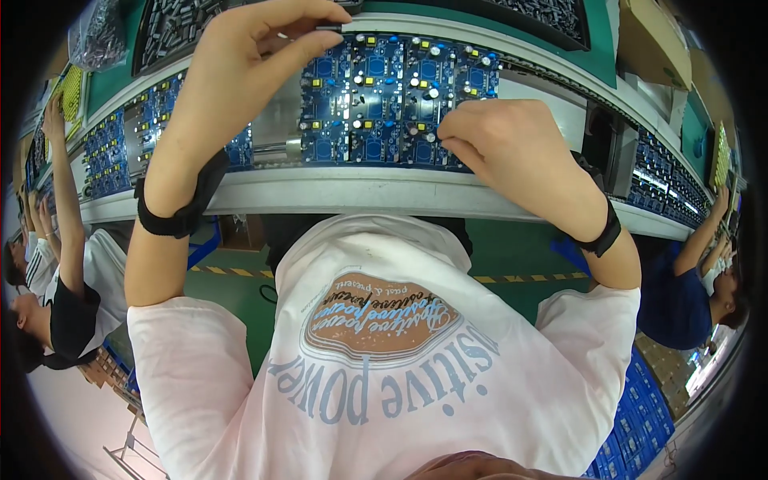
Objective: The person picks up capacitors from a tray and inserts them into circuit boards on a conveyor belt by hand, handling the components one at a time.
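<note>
A panel of blue circuit boards [326,102] lies on the conveyor line in front of me, dotted with white, yellow and black parts. At its far left corner my left hand [232,72] pinches a small dark electronic component [330,29] between thumb and fingertips. My right hand [512,140] hangs over the panel's near right part, fingers drawn together close to a small round capacitor [430,137]. Whatever those fingertips hold, if anything, is hidden. Both wrists wear black bands.
Beyond the line sit a black bin of dark cylindrical components [172,36] and another dark parts tray [552,12]. More blue boards [104,152] lie along the line to the left, others [664,180] to the right. A metal rail [384,188] edges my side. People work on both sides.
</note>
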